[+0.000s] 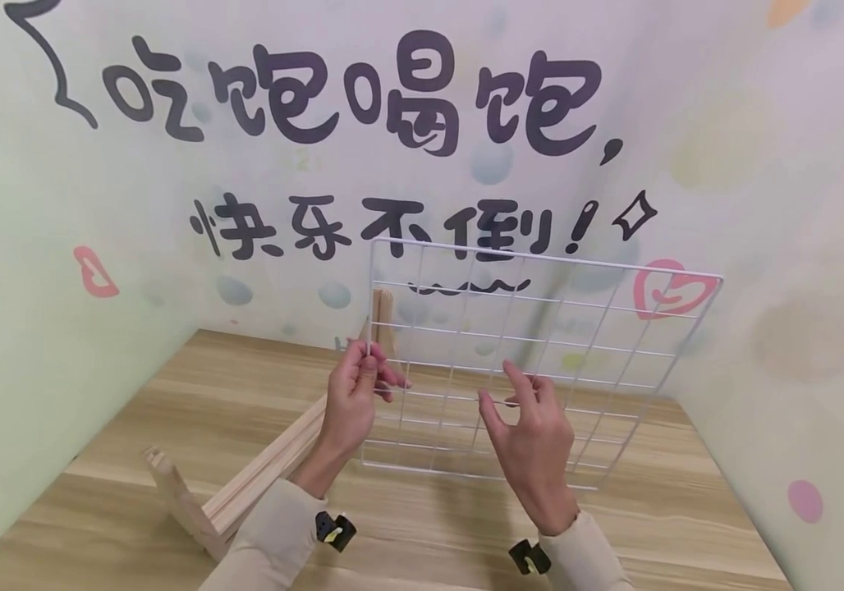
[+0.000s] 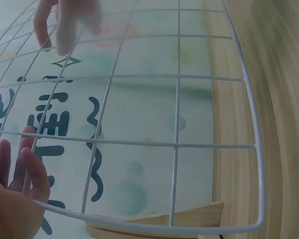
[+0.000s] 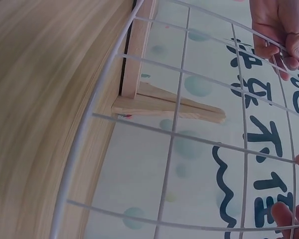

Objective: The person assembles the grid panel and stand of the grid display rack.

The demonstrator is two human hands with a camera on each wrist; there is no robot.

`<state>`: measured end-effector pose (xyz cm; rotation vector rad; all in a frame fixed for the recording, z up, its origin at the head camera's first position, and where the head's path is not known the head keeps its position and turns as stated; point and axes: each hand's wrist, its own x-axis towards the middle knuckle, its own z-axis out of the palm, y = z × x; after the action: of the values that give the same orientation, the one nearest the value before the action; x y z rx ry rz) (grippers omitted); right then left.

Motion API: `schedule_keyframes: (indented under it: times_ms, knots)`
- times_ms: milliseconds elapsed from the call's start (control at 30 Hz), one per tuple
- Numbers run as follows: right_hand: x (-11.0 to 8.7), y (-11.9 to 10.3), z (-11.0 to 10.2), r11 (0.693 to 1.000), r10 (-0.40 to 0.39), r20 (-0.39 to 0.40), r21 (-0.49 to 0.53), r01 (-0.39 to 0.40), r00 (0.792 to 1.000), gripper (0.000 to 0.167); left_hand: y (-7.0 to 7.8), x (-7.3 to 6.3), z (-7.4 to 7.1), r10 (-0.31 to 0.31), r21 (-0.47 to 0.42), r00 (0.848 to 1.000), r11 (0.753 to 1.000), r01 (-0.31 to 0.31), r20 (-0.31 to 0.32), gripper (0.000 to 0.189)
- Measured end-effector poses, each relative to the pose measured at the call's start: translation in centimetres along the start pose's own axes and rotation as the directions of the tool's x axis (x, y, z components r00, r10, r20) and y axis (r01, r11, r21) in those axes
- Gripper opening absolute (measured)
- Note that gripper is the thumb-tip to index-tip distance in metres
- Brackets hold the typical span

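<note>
A white wire grid panel stands upright and tilted in front of me, raised over the table. My left hand grips its left edge, the thumb on the near side and several fingers reaching behind the wires. Near the panel's middle, my right hand has its thumb and fingers spread apart, with fingertips at the wires. The right wrist view shows two of its fingertips beside a long wire. Beyond the left forearm lies a wooden frame of joined bars, partly hidden by that arm and hand.
A wood-grain table spreads beneath the hands. Behind it rises a pale wall with dark lettering and coloured spots, and side walls stand close on the left and right. One upright end of the wooden frame shows behind the left hand.
</note>
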<state>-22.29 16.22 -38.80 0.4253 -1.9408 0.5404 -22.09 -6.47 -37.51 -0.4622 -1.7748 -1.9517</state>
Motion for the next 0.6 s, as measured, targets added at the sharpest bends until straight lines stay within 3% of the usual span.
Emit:
schedule_keyframes:
  times_ms: [233,400,533,600]
  knots:
    - [-0.1,0.0,0.1,1.0,0.015,-0.043,-0.001,-0.016,0.999,0.038,-0.1,-0.1,-0.2,0.002,0.005,0.998,1.0,-0.002,0.064,0.021]
    - [-0.2,0.2,0.1,0.999,0.035,-0.046,0.013,-0.034,0.998,0.036,0.1,-0.2,-0.6,0.017,0.008,0.989,1.0,-0.018,0.148,0.024]
    - [-0.1,0.4,-0.2,0.999,0.05,-0.049,0.011,-0.05,0.998,0.035,0.7,-0.4,-1.4,0.013,0.124,0.977,0.991,-0.041,0.213,0.026]
    - [0.0,0.5,-0.5,0.998,0.057,-0.05,0.009,-0.056,0.997,0.035,1.3,-0.7,-1.9,0.016,0.243,0.975,0.967,-0.071,0.22,0.026]
